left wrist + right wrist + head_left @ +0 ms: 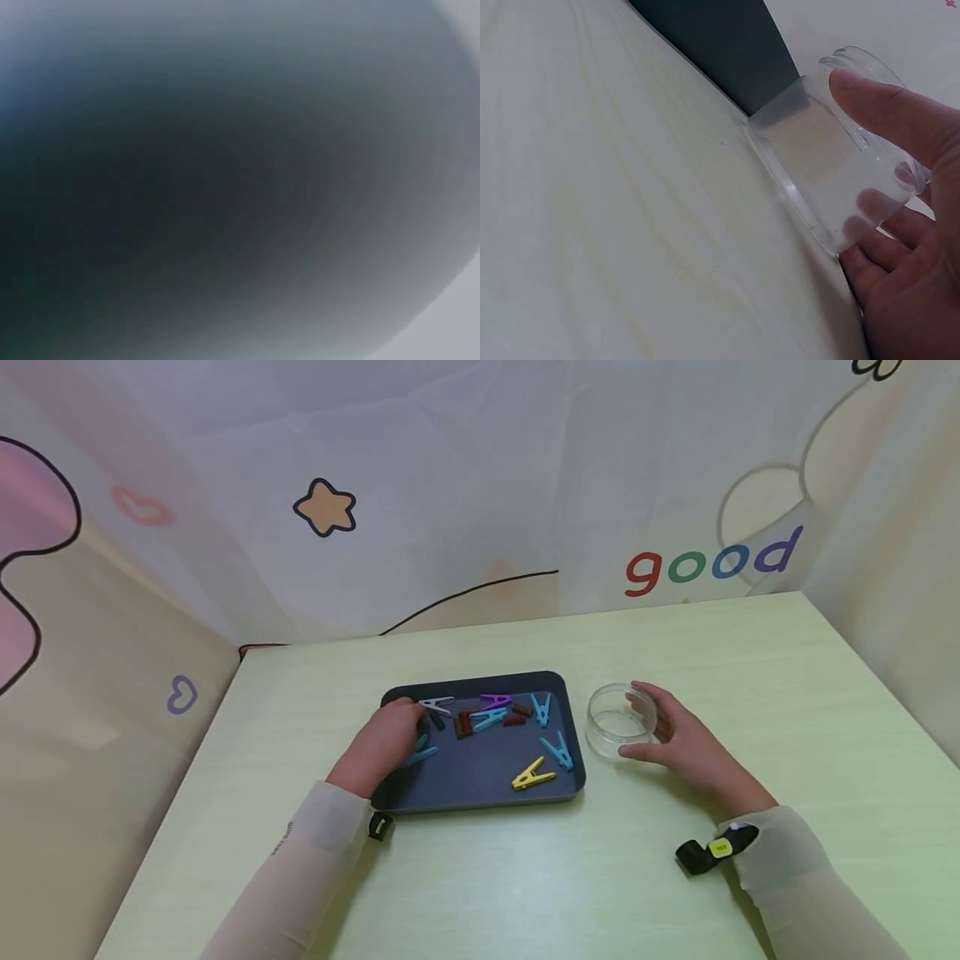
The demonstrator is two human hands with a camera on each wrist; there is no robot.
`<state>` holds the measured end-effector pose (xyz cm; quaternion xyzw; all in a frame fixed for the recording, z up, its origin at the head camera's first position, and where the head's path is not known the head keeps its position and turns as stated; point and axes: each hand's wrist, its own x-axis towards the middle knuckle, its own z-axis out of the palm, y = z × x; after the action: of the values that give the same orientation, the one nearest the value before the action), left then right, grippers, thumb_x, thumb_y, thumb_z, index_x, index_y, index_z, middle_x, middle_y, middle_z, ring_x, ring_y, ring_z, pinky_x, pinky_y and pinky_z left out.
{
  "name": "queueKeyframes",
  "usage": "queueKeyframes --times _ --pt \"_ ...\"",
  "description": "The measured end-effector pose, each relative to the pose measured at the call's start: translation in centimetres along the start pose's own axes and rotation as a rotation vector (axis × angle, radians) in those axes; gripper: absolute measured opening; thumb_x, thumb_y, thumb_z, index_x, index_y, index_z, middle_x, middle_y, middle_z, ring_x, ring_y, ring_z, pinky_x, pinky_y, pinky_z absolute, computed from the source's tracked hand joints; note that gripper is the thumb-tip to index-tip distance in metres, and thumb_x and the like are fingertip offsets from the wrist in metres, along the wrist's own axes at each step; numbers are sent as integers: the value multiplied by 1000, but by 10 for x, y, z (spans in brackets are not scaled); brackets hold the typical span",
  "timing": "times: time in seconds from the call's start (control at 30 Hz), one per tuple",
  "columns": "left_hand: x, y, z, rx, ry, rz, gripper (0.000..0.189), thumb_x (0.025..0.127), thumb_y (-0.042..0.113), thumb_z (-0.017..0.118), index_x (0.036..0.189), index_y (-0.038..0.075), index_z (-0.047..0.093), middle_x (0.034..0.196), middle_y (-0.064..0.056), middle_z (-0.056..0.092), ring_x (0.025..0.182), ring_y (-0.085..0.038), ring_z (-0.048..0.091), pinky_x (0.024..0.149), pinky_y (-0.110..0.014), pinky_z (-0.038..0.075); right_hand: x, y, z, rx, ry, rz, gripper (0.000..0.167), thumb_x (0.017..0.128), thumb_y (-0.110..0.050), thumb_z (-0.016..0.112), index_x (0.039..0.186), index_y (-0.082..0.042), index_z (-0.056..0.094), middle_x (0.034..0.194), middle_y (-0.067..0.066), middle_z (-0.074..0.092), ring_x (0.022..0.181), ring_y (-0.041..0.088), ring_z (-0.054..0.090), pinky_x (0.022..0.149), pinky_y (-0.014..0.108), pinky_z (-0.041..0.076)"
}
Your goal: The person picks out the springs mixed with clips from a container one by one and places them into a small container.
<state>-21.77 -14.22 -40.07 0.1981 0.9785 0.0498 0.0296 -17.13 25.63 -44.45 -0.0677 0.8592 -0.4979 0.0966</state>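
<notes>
Okay, printed backdrop [480, 485] stands beyond both hands. Pale green table [525, 877] below both. Dark grey tray [465, 783] on it, between the hands mostly; its left end is under the left hand.

Left hand [381, 742]: reaches over the tray's left edge, fingers down among the parts. Fingertips hidden, left wrist view is only dark blur, so can't tell if it pinches anything.

Right hand [686, 739]: holds the clear round container [618, 718], spread about as wide as the container, thumb on the near side, fingers round the far side. Container sits just inward of that palm, beside the tray's right edge. Base is at or close to the table; contact not certain.

Clips, all in tray: yellow clip [532, 775] at the near edge, toward the right hand. Light blue clips [557, 753]: two at the right-hand end, one mid-tray, one partly covered by the left hand. Purple clip [496, 702] mid-tray, far side. Pale grey clip [437, 704] right at the left fingers.

Smallest: reddish-brown springs [513, 720], between the hands, around the mid-tray blue clip.
</notes>
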Motion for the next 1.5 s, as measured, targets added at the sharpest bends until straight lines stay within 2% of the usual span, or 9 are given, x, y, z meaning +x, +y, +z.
queueKeyframes --times 0.13,0.33,0.57,0.77,1.03,1.27,1.5 --pt "0 2 -3 -5 9 4 18 92 -2 53 95 2 70 86 -11 59 76 -20 52 70 -33 48 -1 1 -1 1 0 -1 99 79 -40 78 155 -26 15 158 11 29 147 34 23 114 51 26" --pt "-1 9 -9 -7 -5 -9 18 93 -1 54 101 1 70 88 -12 60 76 -19 56 71 -34 52 -3 -2 -1 14 -4 -7 99 80 -38 78 155 -27 15 159 12 28 148 35 22 114 52 25" --pt "-2 13 -11 -10 3 13 19 92 -1 54 100 2 71 87 -12 61 79 -21 59 74 -36 53 -2 -2 0 8 -1 -3 100 80 -38 78 155 -26 14 159 12 28 147 35 22 114 52 26" --pt "-4 18 -14 -20 6 10 21 93 0 54 106 2 71 93 -13 63 85 -22 62 79 -36 55 0 0 1 7 -2 6 101 79 -41 78 155 -26 14 159 12 27 148 35 21 114 52 26" --pt "-5 25 -18 -41 20 23 22 93 -2 53 106 1 71 94 -13 64 86 -22 61 80 -36 54 0 0 1 10 5 13 101 78 -41 79 155 -26 15 159 12 27 148 36 21 114 52 26" --pt "-5 29 -19 -67 0 14 23 92 -2 54 106 2 71 97 -12 64 89 -22 61 83 -36 55 -1 0 3 28 -1 24 99 80 -40 78 155 -27 15 159 11 28 148 36 21 114 55 25" --pt "-4 32 -24 -71 21 34 21 94 1 53 105 1 71 97 -12 65 89 -22 61 83 -37 55 0 2 2 13 8 17 100 79 -42 78 155 -27 15 158 11 29 147 35 23 114 54 26"
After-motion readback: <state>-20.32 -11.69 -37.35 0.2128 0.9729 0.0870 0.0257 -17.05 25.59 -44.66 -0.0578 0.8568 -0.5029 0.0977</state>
